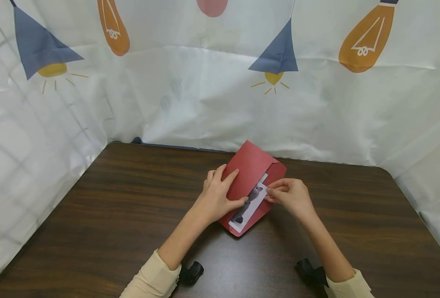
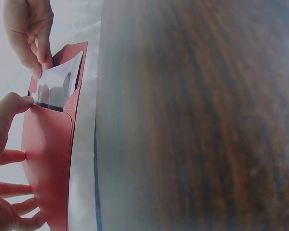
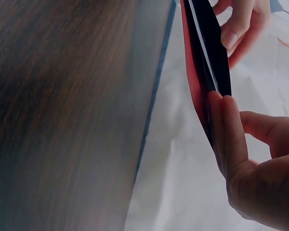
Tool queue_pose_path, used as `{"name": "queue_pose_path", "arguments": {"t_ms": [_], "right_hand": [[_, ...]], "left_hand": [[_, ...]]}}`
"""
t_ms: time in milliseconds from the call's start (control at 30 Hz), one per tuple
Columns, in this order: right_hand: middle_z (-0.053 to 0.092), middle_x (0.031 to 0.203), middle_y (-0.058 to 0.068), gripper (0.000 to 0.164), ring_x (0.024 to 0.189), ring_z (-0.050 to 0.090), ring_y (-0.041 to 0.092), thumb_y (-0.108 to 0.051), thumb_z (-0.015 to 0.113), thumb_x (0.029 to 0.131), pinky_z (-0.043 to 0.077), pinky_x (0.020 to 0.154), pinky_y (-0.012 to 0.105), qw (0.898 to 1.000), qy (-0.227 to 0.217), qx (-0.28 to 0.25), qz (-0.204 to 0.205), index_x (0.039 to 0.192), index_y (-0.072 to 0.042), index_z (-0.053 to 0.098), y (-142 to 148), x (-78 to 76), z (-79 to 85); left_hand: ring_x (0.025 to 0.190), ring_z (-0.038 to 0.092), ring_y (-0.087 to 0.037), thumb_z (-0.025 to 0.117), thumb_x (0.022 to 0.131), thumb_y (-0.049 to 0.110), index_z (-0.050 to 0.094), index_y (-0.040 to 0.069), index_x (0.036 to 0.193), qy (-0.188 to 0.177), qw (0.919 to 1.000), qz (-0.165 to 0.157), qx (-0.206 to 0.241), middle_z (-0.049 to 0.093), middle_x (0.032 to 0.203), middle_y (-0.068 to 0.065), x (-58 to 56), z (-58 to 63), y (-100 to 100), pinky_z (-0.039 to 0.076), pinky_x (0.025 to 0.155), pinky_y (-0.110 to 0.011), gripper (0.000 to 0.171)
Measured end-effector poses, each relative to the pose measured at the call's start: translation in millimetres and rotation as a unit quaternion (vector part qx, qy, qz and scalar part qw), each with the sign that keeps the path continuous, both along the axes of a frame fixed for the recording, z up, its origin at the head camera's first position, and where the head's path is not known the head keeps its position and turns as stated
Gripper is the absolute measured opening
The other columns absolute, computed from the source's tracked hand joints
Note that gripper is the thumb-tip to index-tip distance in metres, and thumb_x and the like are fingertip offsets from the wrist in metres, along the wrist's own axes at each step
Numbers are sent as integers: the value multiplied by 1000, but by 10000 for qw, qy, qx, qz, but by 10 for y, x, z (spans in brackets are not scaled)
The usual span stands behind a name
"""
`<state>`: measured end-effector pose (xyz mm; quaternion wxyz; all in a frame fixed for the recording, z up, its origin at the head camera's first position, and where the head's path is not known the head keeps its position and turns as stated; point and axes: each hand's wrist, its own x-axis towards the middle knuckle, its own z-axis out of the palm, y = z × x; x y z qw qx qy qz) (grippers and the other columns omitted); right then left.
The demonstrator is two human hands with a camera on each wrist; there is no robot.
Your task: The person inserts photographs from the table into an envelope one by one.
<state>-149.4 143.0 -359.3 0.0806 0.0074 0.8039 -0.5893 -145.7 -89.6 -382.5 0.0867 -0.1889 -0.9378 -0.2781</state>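
A red envelope (image 1: 247, 174) lies slanted on the dark table, its long opening facing right with the flap spread out. Partly inside it is a white photo card (image 1: 259, 198) with a grey animal picture; its far side is hidden in the pocket. Another white edge shows just behind the card's upper end. The left hand (image 1: 216, 198) rests on the envelope with spread fingers, its thumb tip at the pocket's edge. Between thumb and fingertips the right hand (image 1: 292, 196) pinches the card's right edge, over the flap. In the left wrist view the card (image 2: 60, 84) bows slightly.
The brown wood-grain table (image 1: 112, 207) extends around the envelope on all sides. Behind and beside it hangs a white curtain (image 1: 205, 103) printed with lamps and bulbs. Black wrist straps (image 1: 192, 273) sit at both sleeve cuffs.
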Motion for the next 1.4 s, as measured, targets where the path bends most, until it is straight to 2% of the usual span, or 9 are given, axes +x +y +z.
{"name": "queue_pose_path", "arguments": {"t_ms": [267, 533, 933, 1400], "right_hand": [[78, 88, 16, 24, 73, 76, 10, -2, 71, 99, 62, 74, 26, 10000, 15, -62, -16, 112, 17, 68, -30, 3, -19], [78, 92, 18, 23, 74, 77, 11, -2, 71, 99, 62, 73, 25, 9999, 28, -71, -109, 112, 17, 69, -69, 12, -31], [78, 98, 24, 22, 76, 78, 14, -1, 71, 99, 63, 73, 27, 9998, 57, -183, -37, 112, 17, 68, -92, 18, -68], [78, 94, 19, 22, 74, 77, 9, 1, 68, 100, 62, 74, 25, 9988, 63, -480, -84, 112, 19, 67, -118, 24, -101]], "left_hand": [[135, 44, -46, 84, 87, 38, 58, 4, 150, 113, 9999, -28, -7, 44, 155, -28, 5, -7, 4, 48, 105, -60, 76], [136, 43, -46, 84, 87, 39, 57, 4, 150, -19, 10000, -34, 0, 42, 157, -28, 11, 4, 29, 49, 105, -59, 76], [136, 43, -46, 84, 88, 38, 57, 4, 150, 2, 10000, -82, -7, 43, 156, -28, 41, 23, 51, 49, 105, -60, 75], [134, 43, -46, 84, 89, 38, 57, 4, 150, 54, 9998, -156, -89, 43, 156, -28, 55, 8, 74, 46, 105, -62, 75]]}}
